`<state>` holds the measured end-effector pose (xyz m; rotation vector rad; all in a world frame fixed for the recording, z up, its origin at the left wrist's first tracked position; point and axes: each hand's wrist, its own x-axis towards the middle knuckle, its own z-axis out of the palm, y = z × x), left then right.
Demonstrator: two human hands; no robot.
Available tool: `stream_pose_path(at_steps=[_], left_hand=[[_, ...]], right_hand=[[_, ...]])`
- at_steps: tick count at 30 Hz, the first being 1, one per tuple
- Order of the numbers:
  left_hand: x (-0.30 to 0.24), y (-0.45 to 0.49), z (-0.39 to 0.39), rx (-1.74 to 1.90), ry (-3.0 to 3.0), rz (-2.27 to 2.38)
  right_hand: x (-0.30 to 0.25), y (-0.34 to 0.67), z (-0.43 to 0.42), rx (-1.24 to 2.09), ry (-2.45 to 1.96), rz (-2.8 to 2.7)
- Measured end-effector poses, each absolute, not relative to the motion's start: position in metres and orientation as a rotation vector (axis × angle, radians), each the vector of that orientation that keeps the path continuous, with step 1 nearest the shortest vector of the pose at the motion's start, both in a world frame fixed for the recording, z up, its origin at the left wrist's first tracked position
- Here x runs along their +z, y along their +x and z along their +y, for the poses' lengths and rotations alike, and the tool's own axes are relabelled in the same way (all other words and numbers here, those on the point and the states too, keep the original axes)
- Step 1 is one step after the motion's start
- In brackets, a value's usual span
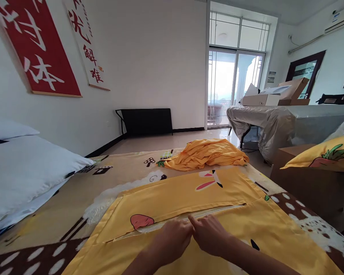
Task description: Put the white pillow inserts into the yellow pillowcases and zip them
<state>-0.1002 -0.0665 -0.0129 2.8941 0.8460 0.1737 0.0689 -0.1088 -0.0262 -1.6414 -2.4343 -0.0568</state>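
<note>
Bare left hand and right hand meet midway along a slim white strip slanting across yellow rabbit-print cloth; fingers curled, on what I can't tell.

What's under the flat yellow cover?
A patterned blanket shows past the sides of the flat yellow cover, where the left hand and right hand meet at the zipper. What's directly beneath the cover is hidden, so I can't tell if anything else is there.
</note>
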Motion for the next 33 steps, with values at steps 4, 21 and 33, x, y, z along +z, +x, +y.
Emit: stream_pose_path(at_steps=[4,21,33], left_hand=[[-0.013,-0.074,-0.015,0.126,2.917,0.874],[-0.06,-0.064,0.057,-0.166,2.638,0.941],[-0.05,-0.057,0.089,-0.223,2.549,1.239]], right_hand=[[-0.069,0.068,-0.096,-0.025,-1.609,-2.3],[-0.089,0.071,-0.092,-0.093,-1.631,-2.486],[-0.071,0.074,-0.113,0.069,-1.587,-2.568]])
